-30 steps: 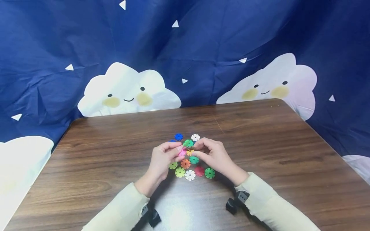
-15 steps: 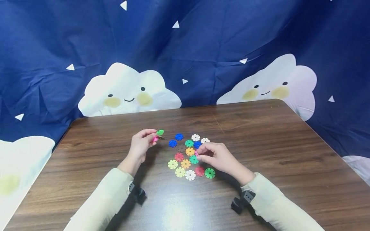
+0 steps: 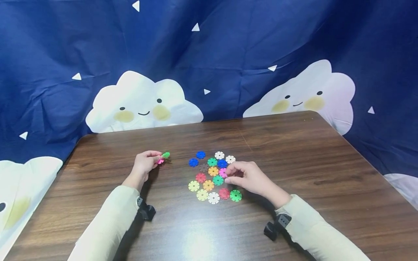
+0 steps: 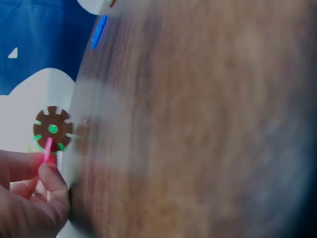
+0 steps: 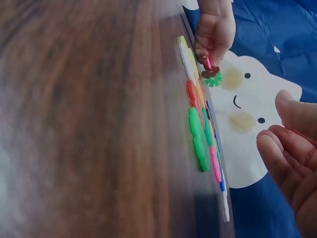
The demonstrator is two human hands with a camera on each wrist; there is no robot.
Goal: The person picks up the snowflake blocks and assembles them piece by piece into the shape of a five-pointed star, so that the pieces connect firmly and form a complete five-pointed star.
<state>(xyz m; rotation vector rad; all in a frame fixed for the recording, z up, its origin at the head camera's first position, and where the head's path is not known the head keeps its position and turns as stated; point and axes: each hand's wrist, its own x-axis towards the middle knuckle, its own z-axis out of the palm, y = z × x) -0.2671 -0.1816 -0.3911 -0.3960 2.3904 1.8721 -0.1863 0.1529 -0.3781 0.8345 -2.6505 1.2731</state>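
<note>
1. One wooden tabletop (image 3: 294, 152) below both hands' fingers.
2. Right hand (image 3: 249, 178): fingers loosely bent, holding nothing. Left hand (image 3: 143, 164): fingers pinching the joined discs (image 4: 53, 119) by their pink end (image 4: 48, 150).
3. Those joined discs? Probably feather-light, stiff; hold one edge, don't twist.
4. Loose pink disc (image 3: 222, 173) beside right fingers: probably slippery, grab its rim.

Pink disc (image 4: 48, 149) partly behind left fingers (image 4: 53, 181), tabletop (image 4: 208, 99) blurred in left wrist view, sleeves (image 3: 107, 221) cropped in head view

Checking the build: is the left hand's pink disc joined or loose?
Joined: the left wrist view shows the pink disc slotted into a brown disc.
</note>
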